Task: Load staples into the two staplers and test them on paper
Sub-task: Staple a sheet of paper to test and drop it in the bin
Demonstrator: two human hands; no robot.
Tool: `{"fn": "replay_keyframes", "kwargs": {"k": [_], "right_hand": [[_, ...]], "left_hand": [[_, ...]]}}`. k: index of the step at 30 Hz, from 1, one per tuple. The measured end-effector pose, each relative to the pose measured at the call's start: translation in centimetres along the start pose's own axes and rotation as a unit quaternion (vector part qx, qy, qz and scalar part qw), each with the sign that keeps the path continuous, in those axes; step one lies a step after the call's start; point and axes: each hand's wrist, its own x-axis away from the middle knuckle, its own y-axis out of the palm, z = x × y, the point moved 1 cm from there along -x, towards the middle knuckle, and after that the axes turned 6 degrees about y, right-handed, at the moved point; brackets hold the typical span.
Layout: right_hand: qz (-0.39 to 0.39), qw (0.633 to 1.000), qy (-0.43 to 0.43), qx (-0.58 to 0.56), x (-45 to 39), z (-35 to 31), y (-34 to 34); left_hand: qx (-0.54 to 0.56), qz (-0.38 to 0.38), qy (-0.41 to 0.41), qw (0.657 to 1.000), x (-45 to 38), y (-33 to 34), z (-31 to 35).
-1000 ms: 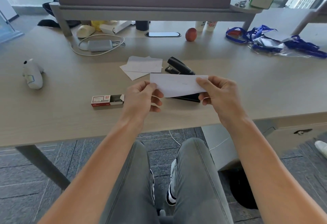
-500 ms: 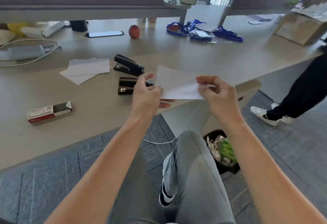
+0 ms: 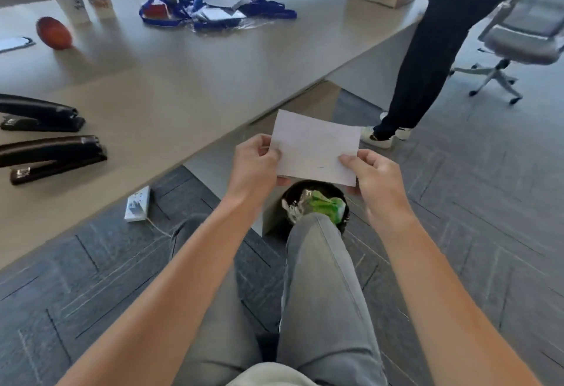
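A small white sheet of paper (image 3: 316, 147) is held flat between both hands, off the desk and above a black waste bin (image 3: 314, 199). My left hand (image 3: 254, 162) pinches its left edge and my right hand (image 3: 374, 176) pinches its lower right corner. Two black staplers lie closed on the desk at the far left: one (image 3: 42, 117) farther back, the other (image 3: 52, 156) nearer the front edge. The staple box and the other paper sheets are out of view.
The light wood desk (image 3: 183, 89) runs diagonally to the upper right. On it lie an orange ball (image 3: 54, 33) and a heap of blue lanyards (image 3: 213, 10). A person's dark-trousered legs (image 3: 427, 59) stand at right beside an office chair (image 3: 525, 37). A white power strip (image 3: 138, 204) lies on the floor.
My view and both hands have swung to the right with the paper, away from the desk, until the sheet hangs over the waste bin. The staplers have stayed where they lay.
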Motion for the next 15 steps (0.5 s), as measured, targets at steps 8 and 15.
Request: {"fn": "replay_keyframes", "kwargs": {"k": [8, 15], "right_hand": [[0.026, 0.993, 0.112, -0.032, -4.2, 5.4, -4.9], [0.073, 0.971, 0.218, -0.073, -9.8, 11.5, -2.8]], "left_hand": [[-0.077, -0.021, -0.014, 0.997, -2.3, 6.0, -5.4], [-0.414, -0.066, 0.078, 0.904, -5.6, 4.7, -13.6]]}}
